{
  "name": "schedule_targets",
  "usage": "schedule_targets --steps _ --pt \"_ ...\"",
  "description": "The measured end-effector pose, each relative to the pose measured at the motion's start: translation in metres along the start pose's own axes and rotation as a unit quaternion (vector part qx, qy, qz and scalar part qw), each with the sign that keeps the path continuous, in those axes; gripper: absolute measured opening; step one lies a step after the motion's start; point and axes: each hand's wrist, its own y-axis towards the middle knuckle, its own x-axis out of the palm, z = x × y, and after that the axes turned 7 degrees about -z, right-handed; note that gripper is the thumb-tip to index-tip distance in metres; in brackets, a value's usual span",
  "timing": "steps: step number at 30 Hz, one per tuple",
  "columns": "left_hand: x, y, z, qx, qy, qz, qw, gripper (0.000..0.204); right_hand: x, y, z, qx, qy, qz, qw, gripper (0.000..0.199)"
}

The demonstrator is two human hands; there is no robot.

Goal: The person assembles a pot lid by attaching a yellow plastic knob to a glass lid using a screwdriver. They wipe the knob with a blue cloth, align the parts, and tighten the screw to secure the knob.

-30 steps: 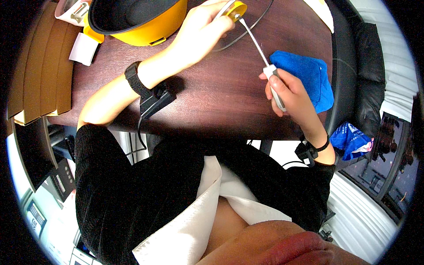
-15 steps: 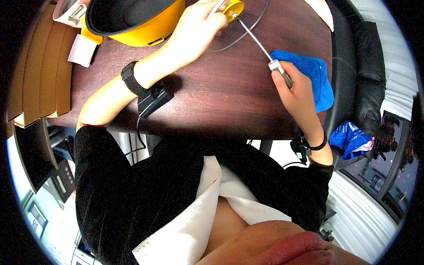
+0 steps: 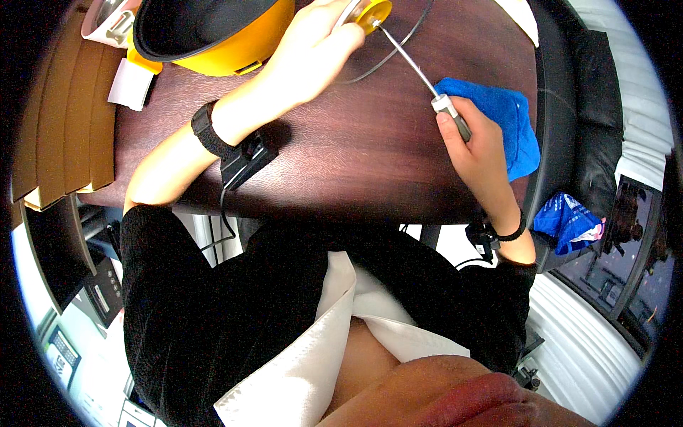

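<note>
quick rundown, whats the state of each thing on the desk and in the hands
left hand: closed on a small yellow part at the desk's far edge
right hand: grip shut on the screwdriver handle
screwdriver: slanted, tip on the yellow part
yellow pot: upright, open, dark inside
blue cloth: crumpled on the desk, by the right hand
black cable: loose, looped past the yellow part

- One yellow cooker pot (image 3: 213,35), far left on the table.
- One small yellow part (image 3: 373,12), far, in the middle.
- One screwdriver (image 3: 427,82).
- One blue cloth (image 3: 509,124), on the right.
- Two hands: left hand (image 3: 313,50), right hand (image 3: 480,153).
- Two black wrist straps (image 3: 205,129).
- One brown table (image 3: 356,164).
</note>
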Motion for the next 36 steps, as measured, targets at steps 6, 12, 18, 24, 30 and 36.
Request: schedule_targets --steps 6,12,18,24,30,36 --pt "0.002 -0.003 0.004 0.037 0.005 -0.013 0.999 0.05 -0.001 0.0 -0.001 -0.007 -0.014 0.008 1.0 0.017" --pt "-0.001 0.0 0.007 0.078 0.087 -0.03 0.993 0.051 -0.007 0.0 -0.002 -0.01 -0.016 0.013 1.0 0.016" --pt "0.001 -0.005 0.01 0.027 0.057 -0.039 0.997 0.051 -0.015 0.002 -0.005 -0.017 -0.032 0.016 0.999 0.016" --pt "0.008 -0.012 0.014 -0.063 -0.109 -0.03 0.992 0.054 -0.014 -0.002 -0.008 -0.056 -0.088 0.056 0.993 0.017" --pt "0.011 -0.006 0.018 0.037 0.036 -0.01 0.999 0.051 -0.014 -0.006 -0.021 -0.062 -0.153 0.071 0.984 0.018" --pt "0.006 -0.01 0.012 -0.057 -0.152 -0.041 0.986 0.058 -0.013 0.002 -0.012 -0.061 -0.095 0.064 0.992 0.017"
